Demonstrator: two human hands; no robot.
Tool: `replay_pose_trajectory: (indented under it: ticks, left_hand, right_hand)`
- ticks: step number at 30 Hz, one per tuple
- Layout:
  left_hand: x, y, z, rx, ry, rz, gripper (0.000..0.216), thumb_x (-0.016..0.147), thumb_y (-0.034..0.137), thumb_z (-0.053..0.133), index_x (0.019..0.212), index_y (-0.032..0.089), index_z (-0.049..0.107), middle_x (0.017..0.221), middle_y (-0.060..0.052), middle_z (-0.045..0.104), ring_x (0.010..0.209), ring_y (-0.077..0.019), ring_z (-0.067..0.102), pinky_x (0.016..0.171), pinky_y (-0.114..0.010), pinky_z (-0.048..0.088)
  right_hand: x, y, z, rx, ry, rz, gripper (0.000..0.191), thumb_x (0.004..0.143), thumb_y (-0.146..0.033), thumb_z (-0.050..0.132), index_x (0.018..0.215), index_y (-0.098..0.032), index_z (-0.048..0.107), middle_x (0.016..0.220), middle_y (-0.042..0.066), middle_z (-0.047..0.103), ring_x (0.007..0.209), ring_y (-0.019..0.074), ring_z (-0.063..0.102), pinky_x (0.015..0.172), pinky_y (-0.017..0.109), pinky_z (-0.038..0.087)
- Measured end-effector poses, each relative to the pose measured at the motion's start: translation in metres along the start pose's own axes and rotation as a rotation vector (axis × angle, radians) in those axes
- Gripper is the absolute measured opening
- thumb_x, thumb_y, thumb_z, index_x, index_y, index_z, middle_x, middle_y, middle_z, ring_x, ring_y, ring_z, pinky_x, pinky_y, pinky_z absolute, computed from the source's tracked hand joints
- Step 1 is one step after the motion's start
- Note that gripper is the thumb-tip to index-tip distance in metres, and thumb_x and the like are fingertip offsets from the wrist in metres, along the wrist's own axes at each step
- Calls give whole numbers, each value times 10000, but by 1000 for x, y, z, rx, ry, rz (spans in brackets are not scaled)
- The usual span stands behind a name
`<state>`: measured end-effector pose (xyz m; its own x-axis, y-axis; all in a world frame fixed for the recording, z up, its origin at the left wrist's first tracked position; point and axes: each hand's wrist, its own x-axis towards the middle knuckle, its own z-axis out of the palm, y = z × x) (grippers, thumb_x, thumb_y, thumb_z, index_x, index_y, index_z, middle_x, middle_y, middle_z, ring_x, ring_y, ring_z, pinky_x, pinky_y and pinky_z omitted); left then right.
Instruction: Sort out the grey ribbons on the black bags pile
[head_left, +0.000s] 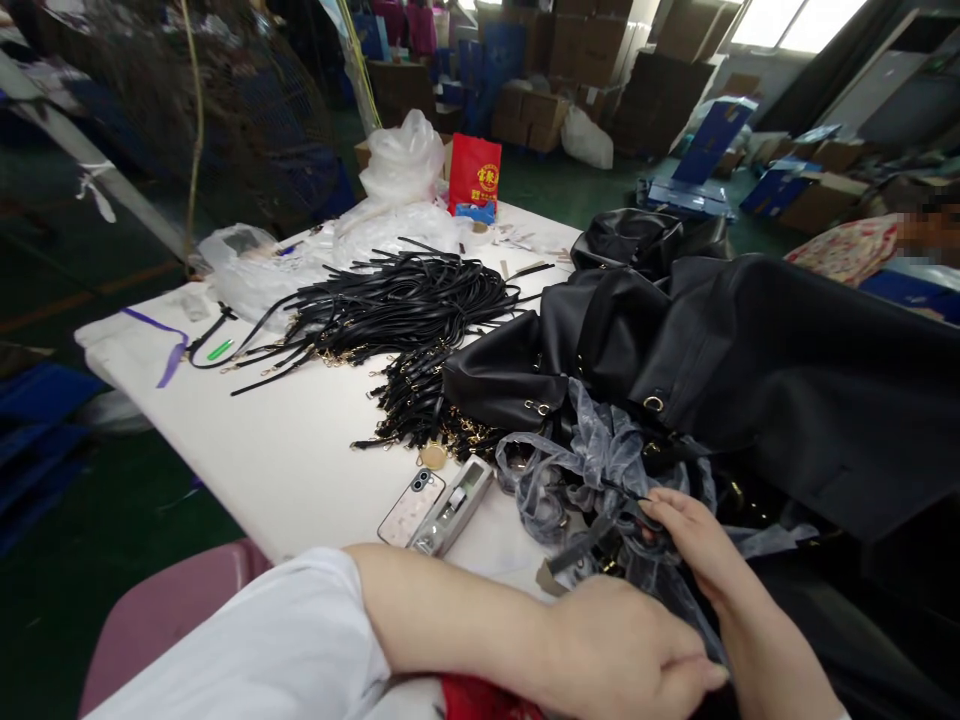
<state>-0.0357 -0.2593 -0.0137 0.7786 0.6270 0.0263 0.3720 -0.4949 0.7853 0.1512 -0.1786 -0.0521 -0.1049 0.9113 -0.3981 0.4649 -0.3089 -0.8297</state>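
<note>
A heap of black leather bags [750, 370] covers the right half of the white table [285, 460]. In front of it lies crumpled clear plastic wrap [585, 470] with a black strap [581, 548] inside. My right hand [697, 545] pinches the strap and wrap near the bag's edge. My left hand [630, 650], fingers curled, grips the lower part of the same wrap and strap at the table's front edge. A pile of black straps with gold clasps [397, 320] lies in the middle of the table.
A phone [410, 507] and a small metal tool [454, 505] lie near my left forearm. Clear plastic bags [401, 160] and a red packet [474, 172] sit at the far end. Cardboard boxes [532, 110] stand beyond. Another person [862, 245] is at the right. A pink stool [165, 610] stands below.
</note>
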Motion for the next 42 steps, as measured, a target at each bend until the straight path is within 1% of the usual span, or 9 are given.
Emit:
replay_pose_trajectory:
  ticks: [3, 8, 13, 17, 21, 25, 31, 37, 42]
  left_hand:
    - [9, -26, 2, 169, 187, -44, 344, 953, 468, 416, 845, 205, 609, 879, -35, 709, 811, -208, 667, 710, -294, 503]
    - [37, -72, 7, 393, 392, -312, 546, 830, 631, 553, 1014, 117, 581, 1007, -137, 643, 941, -290, 625, 786, -386, 535]
    - [53, -86, 12, 441, 327, -236, 502, 884, 604, 496, 966, 122, 613, 961, -121, 654, 907, -282, 638, 774, -382, 537]
    - [48, -86, 14, 396, 204, -78, 375, 973, 420, 403, 863, 154, 643, 891, -80, 690, 845, -228, 663, 750, -326, 513]
    - [36, -88, 9, 129, 151, -117, 360, 939, 347, 416, 692, 165, 605, 793, -80, 690, 778, -225, 653, 726, -322, 476]
    - [29, -96, -3, -139, 166, -286, 393, 912, 336, 422, 559, 188, 509, 598, -26, 600, 632, -174, 586, 648, -276, 441]
    - [36, -108, -16, -366, 300, -327, 248, 860, 320, 506, 648, 190, 509, 828, -52, 614, 895, -207, 569, 906, -329, 405]
    - [49, -115, -15, -860, 278, -479, 194, 852, 259, 347, 717, 186, 466, 640, 16, 495, 532, -97, 465, 563, -221, 403]
    - [43, -115, -23, -1135, 231, -572, 275, 811, 348, 381, 606, 228, 241, 504, 97, 213, 402, -67, 155, 407, -218, 137]
  right_hand:
    - [-8, -2, 3, 67, -2, -32, 349, 711, -456, 637, 537, -211, 459, 520, -23, 493, 536, 135, 429, 553, 275, 346]
    - [-18, 2, -1, 231, -27, -86, 384, 721, -446, 702, 538, -182, 491, 541, -26, 461, 540, 114, 380, 526, 246, 309]
    - [-28, 11, -11, 318, -71, -158, 394, 752, -453, 709, 565, -182, 491, 578, -19, 471, 559, 118, 389, 529, 245, 322]
    - [-37, 13, -14, 142, -63, -195, 387, 801, -467, 656, 603, -201, 457, 595, -22, 459, 574, 130, 394, 545, 256, 340]
    - [-44, 15, -12, -34, 81, -240, 374, 800, -312, 640, 628, -234, 318, 645, -29, 482, 667, 150, 464, 651, 266, 399]
    - [-45, 17, -11, 74, 184, -206, 259, 747, -272, 659, 713, -237, 405, 744, -21, 582, 675, 146, 528, 634, 251, 431]
    - [-23, 2, -5, 306, 386, -194, 234, 640, -248, 736, 788, -226, 556, 751, -22, 600, 662, 117, 551, 586, 198, 449]
    - [-3, -22, 0, 509, 250, -110, 334, 635, -341, 794, 857, -230, 570, 700, -13, 654, 639, 159, 639, 590, 255, 519]
    - [9, -17, 14, 168, 190, -289, 421, 798, -422, 641, 1145, -221, 516, 886, 62, 729, 861, 236, 686, 877, 439, 517]
